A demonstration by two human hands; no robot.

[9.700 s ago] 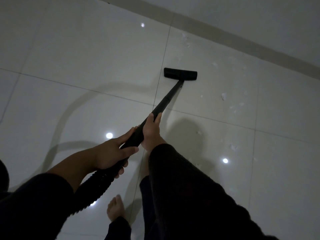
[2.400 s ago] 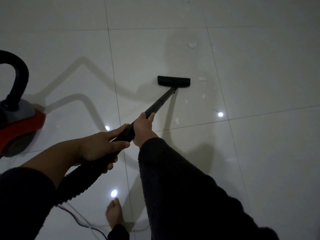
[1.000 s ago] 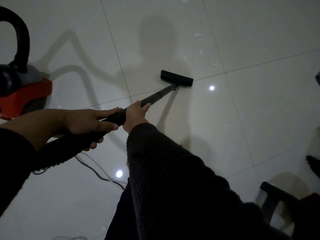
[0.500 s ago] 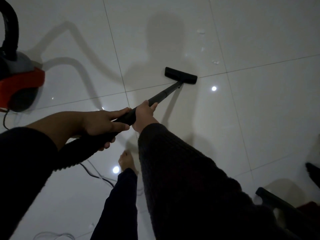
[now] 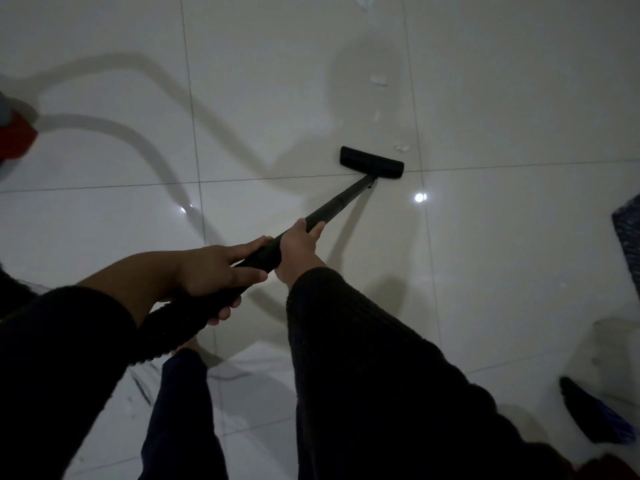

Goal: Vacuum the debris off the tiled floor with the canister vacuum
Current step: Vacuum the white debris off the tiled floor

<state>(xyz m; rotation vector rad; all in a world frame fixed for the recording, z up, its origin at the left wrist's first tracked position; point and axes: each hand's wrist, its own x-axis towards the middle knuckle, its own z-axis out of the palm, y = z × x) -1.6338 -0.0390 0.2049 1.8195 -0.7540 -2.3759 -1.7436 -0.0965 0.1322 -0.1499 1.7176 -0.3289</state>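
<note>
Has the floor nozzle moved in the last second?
Yes. The floor nozzle has slid right and slightly away from the person, closer to the vertical grout line and the paper scrap just beyond its right end.

Dark broom [image 5: 597,415], patterned cloth [image 5: 628,233].

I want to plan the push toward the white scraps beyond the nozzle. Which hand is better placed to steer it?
Right hand: it grips the wand nearer the nozzle.
</note>
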